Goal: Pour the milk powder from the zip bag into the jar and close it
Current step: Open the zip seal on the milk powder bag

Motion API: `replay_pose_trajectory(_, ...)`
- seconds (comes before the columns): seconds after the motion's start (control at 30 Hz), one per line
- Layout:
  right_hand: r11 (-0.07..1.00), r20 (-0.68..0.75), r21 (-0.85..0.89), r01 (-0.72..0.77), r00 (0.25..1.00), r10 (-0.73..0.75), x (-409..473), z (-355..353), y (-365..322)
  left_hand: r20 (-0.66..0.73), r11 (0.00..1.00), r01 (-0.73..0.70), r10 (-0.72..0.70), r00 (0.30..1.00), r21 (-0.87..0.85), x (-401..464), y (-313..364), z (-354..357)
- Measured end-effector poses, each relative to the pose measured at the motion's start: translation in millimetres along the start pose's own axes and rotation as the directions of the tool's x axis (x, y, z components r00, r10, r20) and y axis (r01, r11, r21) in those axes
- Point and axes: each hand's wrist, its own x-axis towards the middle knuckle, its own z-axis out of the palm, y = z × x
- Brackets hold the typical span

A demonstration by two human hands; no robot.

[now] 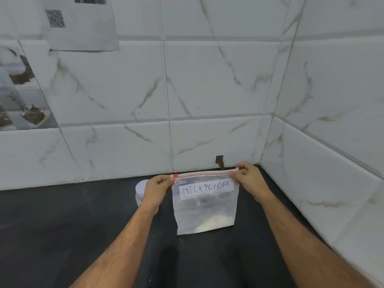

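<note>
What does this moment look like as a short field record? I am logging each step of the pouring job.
bag: zip bag labelled MILK POWDER, upright on the dark counter
contents: pale powder low in the bag
zip: red slider at the bag's left end
left hand: pinches the top left corner
right hand: pinches the top right corner
jar: behind the left hand, white lid on

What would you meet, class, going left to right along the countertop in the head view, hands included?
jar → left hand → red slider → zip bag → right hand
</note>
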Motion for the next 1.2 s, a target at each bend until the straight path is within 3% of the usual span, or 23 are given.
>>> replay_pose_trajectory(0.13, 0.936, -0.03, -0.324, 0.138, 0.987, -0.156, 6.4, 13.0, -26.6, -0.012, 1.0, -0.025, 0.024, 1.0, -0.011, 0.4, -0.3, 0.5)
replay_pose_trajectory(0.27, 0.8, 0.113, -0.533, 0.277, 0.96, -0.257, 6.2, 39.9, -57.7, 0.0, 0.999, -0.046, 0.046, 0.999, -0.002, 0.0, 0.1, -1.3)
replay_pose_trajectory(0.4, 0.786, 0.29, -0.489, 0.379, 0.92, -0.263, -1.3, 74.7, -80.0, 0.035, 0.997, -0.079, 0.08, 0.996, -0.019, -3.3, 4.0, 0.2)
replay_pose_trajectory(0.53, 0.784, 0.368, -0.438, 0.439, 0.884, -0.29, -6.5, 101.7, -89.6, 0.073, 0.994, -0.099, 0.103, 0.992, -0.054, -5.1, 6.7, 0.9)
replay_pose_trajectory(0.97, 0.71, 0.44, -0.479, 0.517, 0.841, -0.315, -10.4, 111.8, -86.5, 0.095, 0.993, -0.114, 0.118, 0.989, -0.042, -5.0, -1.0, -5.4)
replay_pose_trajectory(1.2, 0.684, 0.412, -0.547, 0.483, 0.866, -0.282, -7.2, 93.4, -78.7, -0.026, 0.995, -0.095, 0.094, 0.995, -0.017, -2.4, -6.2, -11.8)
